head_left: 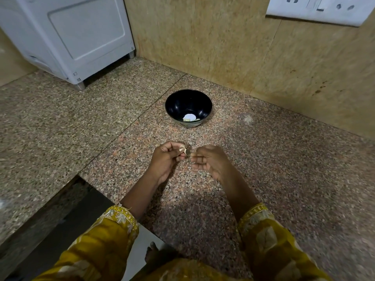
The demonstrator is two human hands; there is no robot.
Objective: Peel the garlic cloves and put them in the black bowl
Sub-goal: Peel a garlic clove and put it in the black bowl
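Peeling: we judge the step in hand is stripping the skin off one clove, held above the counter on the near side of the bowl.
Left hand (164, 161): curled, thumb and fingertips pinching the garlic clove (187, 152).
Garlic clove: between the two hands, mostly hidden by fingers. A flap of papery skin shows.
Right hand (210, 162): fingers curled, tips pinching at the clove's skin, as far as we can tell.
Handling: we expect it to be light, small and firm. The skin is thin and should tear in flakes, and the bare clove is likely tacky. Best to hold the body with one hand and pull the skin from an end with the other.
Black bowl (203, 102): upright beyond the hands, apart from them, with pale peeled cloves (189, 118) at the bottom.
Surface: speckled granite counter (263, 159), hard, with a seam running diagonally. A dropped clove could roll.
Room: white appliance (71, 37) back left, beige stone wall (203, 47) behind, white socket plate (318, 9) top right.
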